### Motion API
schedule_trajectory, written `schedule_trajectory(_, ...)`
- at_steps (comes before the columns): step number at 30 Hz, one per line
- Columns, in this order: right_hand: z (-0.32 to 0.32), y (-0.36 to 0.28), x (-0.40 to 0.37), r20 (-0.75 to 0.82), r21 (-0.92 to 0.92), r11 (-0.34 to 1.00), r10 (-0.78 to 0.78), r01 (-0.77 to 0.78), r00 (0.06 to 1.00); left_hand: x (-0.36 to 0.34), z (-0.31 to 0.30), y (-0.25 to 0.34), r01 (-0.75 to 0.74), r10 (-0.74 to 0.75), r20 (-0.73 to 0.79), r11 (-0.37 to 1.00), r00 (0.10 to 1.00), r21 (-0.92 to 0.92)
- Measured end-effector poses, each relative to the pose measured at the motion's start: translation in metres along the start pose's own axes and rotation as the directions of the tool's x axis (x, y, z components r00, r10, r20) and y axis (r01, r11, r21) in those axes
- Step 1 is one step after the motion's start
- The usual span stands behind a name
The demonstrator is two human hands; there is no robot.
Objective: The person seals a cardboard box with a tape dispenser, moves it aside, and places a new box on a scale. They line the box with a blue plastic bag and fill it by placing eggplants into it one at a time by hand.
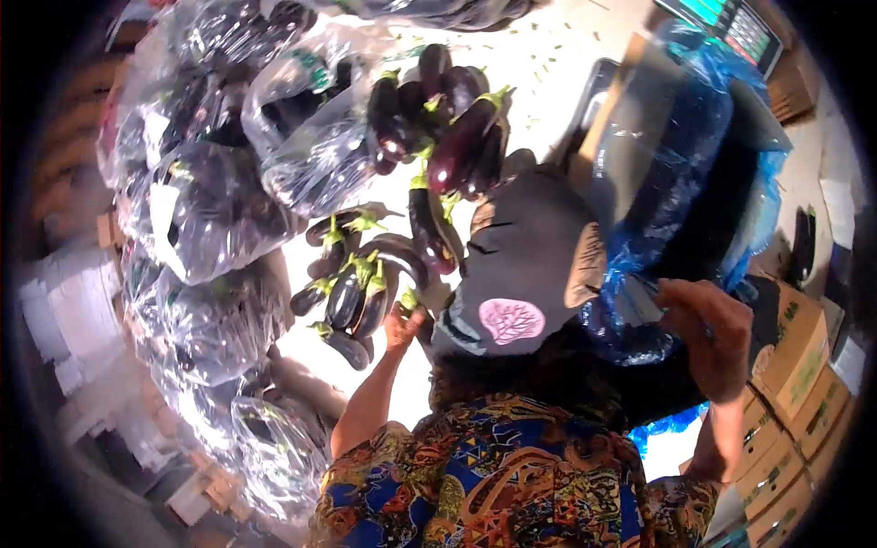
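Note:
My left hand [402, 327] is at the lower edge of a group of eggplants [347, 297], its fingers closed at the green stem of an eggplant [409, 301]. To the right, my right hand [711, 333] is raised with bent fingers pinching the near edge of a blue plastic bag [681, 155]. This bag lies open, with dark contents inside. Larger eggplants [461, 151] are piled farther back. A dark cap [530, 247] with a pink patch covers the middle of the view, above a patterned shirt.
Clear plastic bags of eggplants [215, 210] are stacked along the left side. A scale with a lit display [731, 27] stands at the back right. Cardboard boxes [790, 365] are at the lower right. Small green bits lie on the pale surface [566, 55] at the back.

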State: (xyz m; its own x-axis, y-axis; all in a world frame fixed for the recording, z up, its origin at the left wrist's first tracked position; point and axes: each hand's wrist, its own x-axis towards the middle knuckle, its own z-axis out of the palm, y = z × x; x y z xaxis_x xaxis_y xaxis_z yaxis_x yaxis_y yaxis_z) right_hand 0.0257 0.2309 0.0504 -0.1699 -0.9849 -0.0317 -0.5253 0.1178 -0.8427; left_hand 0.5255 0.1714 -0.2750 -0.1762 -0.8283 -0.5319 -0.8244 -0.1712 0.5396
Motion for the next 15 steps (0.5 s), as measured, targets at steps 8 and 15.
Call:
schedule_trajectory(8, 0.021, -0.023, 0.018, 0.051, 0.121, 0.991, 0.043, -0.049, 0.998, 0.015, -0.159, 0.157, 0.010, -0.120, -0.114, 0.732, 0.986, -0.681)
schedule_trajectory(15, 0.015, -0.037, 0.029, 0.099, 0.133, 0.988, -0.095, 0.081, 0.991, 0.045, -0.194, 0.260, -0.377, 0.128, -0.355, 0.335, 0.926, -0.863)
